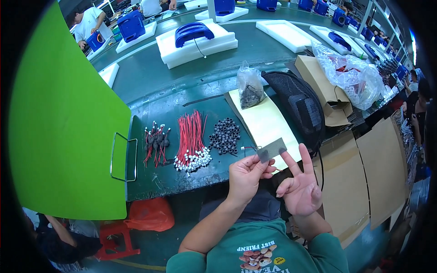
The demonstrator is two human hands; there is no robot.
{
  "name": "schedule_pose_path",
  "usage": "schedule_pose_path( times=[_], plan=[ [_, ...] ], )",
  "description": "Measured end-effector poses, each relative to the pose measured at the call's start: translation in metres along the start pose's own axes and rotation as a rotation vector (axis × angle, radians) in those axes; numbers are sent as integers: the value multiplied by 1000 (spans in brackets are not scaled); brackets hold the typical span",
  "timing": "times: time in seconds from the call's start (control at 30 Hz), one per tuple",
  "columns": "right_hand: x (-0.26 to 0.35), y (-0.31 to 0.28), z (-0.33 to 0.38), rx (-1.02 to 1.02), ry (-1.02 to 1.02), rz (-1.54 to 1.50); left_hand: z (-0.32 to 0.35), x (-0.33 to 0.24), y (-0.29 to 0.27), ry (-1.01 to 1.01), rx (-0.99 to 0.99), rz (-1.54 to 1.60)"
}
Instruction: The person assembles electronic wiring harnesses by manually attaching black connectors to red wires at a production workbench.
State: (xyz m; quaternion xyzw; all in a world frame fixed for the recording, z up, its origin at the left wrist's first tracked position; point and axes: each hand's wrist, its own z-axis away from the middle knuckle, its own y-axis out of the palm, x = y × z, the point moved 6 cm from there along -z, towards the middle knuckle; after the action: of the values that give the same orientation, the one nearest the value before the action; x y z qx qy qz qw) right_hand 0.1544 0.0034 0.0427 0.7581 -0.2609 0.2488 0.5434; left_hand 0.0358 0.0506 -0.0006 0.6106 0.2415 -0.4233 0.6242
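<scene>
My left hand (246, 177) is closed in a pinch on a thin grey rectangular piece (274, 148), held above the table's front edge. A short wire with a small white connector (243, 148) sticks out by the same fingers; how it is held is partly hidden. My right hand (301, 189) is palm up with fingers spread, one dark-smudged fingertip at the piece's right end. Left of my hands lie small black ring-like caps (224, 135), a bundle of red wires (191, 132) with white connectors, and red wires with dark blobs (157, 142).
A yellow sheet (266, 120) bears a clear bag of dark bits (251, 88). To its right are a black mesh bag (296, 100) and a cardboard box (321, 86). A green panel (73, 127) stands left. Behind, blue housings (193, 34) rest on white foam; people work beyond.
</scene>
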Motion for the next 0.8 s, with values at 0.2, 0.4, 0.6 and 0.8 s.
schedule_pose_path(
  times=[0.2,0.4,0.6,0.8],
  plan=[
    [-5,1,0,-1,27,82,0,-1,-2,-16,67,4],
    [-3,4,4,5,0,192,4,-8,2,-35,144,-51],
    [-4,5,11,27,-44,295,4,-9,-3,-89,131,78],
    [-5,-1,14,-62,-93,505,3,-9,-11,-8,147,69]
  ],
)
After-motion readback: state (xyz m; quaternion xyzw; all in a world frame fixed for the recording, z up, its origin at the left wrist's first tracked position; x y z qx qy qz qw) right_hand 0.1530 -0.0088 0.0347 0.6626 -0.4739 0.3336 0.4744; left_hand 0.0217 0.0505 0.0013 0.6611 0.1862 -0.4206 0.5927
